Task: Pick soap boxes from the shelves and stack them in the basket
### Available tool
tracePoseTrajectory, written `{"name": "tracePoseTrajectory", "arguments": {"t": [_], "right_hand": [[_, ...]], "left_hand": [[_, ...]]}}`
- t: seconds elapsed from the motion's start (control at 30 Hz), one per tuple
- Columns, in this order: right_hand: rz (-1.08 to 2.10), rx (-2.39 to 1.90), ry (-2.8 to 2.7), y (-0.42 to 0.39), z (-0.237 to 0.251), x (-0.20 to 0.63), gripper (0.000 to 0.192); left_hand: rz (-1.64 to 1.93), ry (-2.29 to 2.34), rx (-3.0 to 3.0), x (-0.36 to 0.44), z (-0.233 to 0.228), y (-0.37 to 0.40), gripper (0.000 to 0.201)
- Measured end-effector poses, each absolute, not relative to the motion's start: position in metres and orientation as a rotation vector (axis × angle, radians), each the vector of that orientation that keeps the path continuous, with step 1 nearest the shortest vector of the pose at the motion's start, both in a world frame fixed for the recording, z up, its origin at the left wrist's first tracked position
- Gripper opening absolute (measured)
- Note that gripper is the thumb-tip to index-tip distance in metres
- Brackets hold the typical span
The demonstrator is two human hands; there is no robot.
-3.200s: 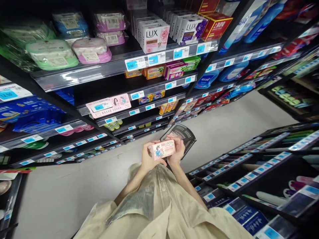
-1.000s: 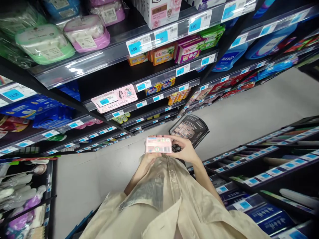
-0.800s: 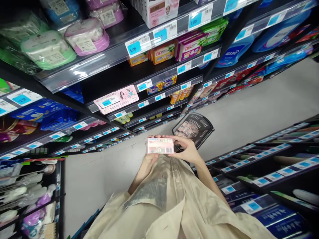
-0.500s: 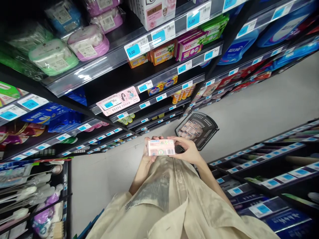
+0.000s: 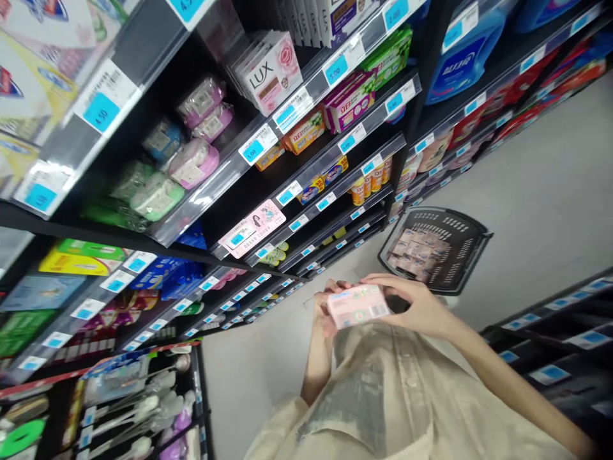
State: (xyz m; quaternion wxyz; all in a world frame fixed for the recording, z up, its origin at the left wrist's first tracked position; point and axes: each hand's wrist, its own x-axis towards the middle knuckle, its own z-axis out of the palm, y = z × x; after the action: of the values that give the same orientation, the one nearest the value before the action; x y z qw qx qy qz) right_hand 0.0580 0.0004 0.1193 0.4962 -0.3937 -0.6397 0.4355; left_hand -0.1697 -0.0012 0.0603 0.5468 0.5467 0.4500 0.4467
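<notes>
A pink soap box [image 5: 358, 305] is held in front of the chest, above the beige shirt [image 5: 383, 396], with its barcode face turned up toward the camera, presumably so the print can be read. The right hand [image 5: 421, 306] is wrapped over the box's right end, fingers closed on its far edge; the left hand [image 5: 325, 313] is clasped on the left end from behind, mostly hidden by the box. A black basket [image 5: 460, 246] with packets in it is seen on the floor near the lower edge of the shelves [image 5: 306, 160]. Compared with half a second ago, the view is tilted and swung leftward, the box is shown further right, and the grip is unchanged.
</notes>
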Motion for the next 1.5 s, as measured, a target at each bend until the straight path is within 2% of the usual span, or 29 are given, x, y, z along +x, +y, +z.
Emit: {"name": "tracePoseTrajectory", "arguments": {"t": [0.17,0.27,0.37,0.43,0.5,0.6,0.7,0.77,0.83,1.07,1.17,1.37,1.5], "right_hand": [[0.862,-0.987,-1.593,0.003,0.107,0.053,0.049],[0.847,-1.031,-1.575,-0.001,0.105,0.049,0.049],[0.909,-1.033,-1.478,-0.009,0.106,0.047,0.050],[1.037,-0.983,-1.371,-0.015,0.105,0.048,0.049],[1.208,-0.924,-1.284,-0.019,0.104,0.047,0.054],[1.446,-0.895,-1.209,-0.022,0.100,0.045,0.072],[1.729,-0.849,-1.166,-0.024,0.097,0.042,0.070],[1.833,-0.878,-1.147,-0.023,0.096,0.041,0.080],[1.800,-0.984,-1.147,-0.021,0.096,0.041,0.084],[1.703,-1.131,-1.120,-0.016,0.097,0.036,0.065],[1.772,-1.053,-0.960,-0.017,0.097,0.030,0.069],[1.730,-1.087,-0.845,-0.020,0.090,0.024,0.074],[1.726,-1.170,-1.011,-0.019,0.096,0.027,0.072]], "left_hand": [[1.125,0.977,1.135,-0.157,0.086,0.000,0.096],[1.098,0.858,1.175,-0.153,0.101,-0.004,0.121],[0.904,0.730,1.357,-0.163,0.115,-0.004,0.148],[0.736,0.650,1.539,-0.172,0.128,0.003,0.156],[0.625,0.603,1.705,-0.176,0.143,0.014,0.147],[0.546,0.728,1.846,-0.169,0.162,0.027,0.110],[0.558,0.965,1.750,-0.153,0.164,0.028,0.085],[0.615,1.069,1.614,-0.145,0.158,0.024,0.084],[0.654,1.135,1.500,-0.139,0.151,0.019,0.086],[0.751,1.244,1.286,-0.135,0.144,0.017,0.067],[0.801,1.239,1.190,-0.137,0.142,0.018,0.060],[0.735,1.232,1.166,-0.140,0.134,0.011,0.066],[0.712,1.271,1.173,-0.138,0.132,0.008,0.068]]}}
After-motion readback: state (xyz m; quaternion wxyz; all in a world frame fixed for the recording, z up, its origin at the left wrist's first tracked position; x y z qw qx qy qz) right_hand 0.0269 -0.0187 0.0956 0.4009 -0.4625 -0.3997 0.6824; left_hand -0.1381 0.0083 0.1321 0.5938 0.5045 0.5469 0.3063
